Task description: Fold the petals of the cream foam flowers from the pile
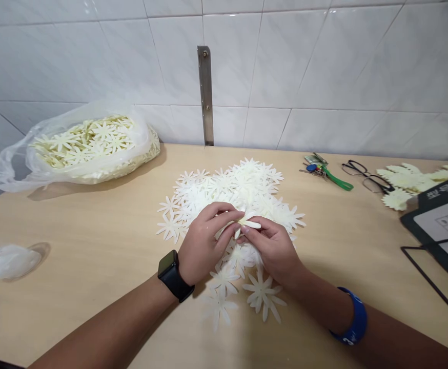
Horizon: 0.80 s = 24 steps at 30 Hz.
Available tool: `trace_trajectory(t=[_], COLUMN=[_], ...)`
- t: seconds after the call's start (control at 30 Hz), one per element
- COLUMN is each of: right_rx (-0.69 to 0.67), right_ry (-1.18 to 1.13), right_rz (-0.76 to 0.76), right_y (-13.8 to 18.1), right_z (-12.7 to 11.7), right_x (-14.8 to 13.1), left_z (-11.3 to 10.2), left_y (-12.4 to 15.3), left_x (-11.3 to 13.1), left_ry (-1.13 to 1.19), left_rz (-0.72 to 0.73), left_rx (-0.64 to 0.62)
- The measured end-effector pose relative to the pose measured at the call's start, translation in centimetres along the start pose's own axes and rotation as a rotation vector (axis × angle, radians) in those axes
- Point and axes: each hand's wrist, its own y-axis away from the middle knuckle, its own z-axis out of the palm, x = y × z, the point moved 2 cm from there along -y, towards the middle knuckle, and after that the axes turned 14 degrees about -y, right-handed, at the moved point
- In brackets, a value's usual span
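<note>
Pinched between the fingertips of both hands is a pale cream flower cutout with long narrow petals. My left hand, with a black watch on the wrist, grips it from the left. From the right, my right hand holds its petals between thumb and fingers; a blue band circles that wrist. Part of the flower is hidden by the fingers. Just behind and beneath the hands spreads a heap of similar white flower cutouts on the table. Several single flowers lie in front of the hands.
A clear plastic bag full of flower cutouts lies at the back left. Crumpled plastic rests at the left. Keys with a green strap, eyeglasses, more flowers and a dark printed board occupy the right. A tiled wall stands behind.
</note>
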Motion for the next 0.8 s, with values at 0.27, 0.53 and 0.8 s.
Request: trace_trajectory(t=[0.27, 0.53, 0.8], right_rx=[0.029, -0.015, 0.009], right_ry=[-0.174, -0.124, 0.068], right_rz=[0.058, 0.041, -0.011], right_y=[-0.05, 0.13, 0.23], right_z=[0.17, 0.27, -0.08], right_x=[-0.03, -0.18, -0.17], left_z=[0.25, -0.37, -0.56], left_y=[0.10, -0.08, -0.16], left_x=[-0.34, -0.04, -0.33], left_ry=[-0.005, -0.061, -0.052], left_rz=[-0.022, 0.042, 0.048], left_rx=[-0.016, 0.078, 0.012])
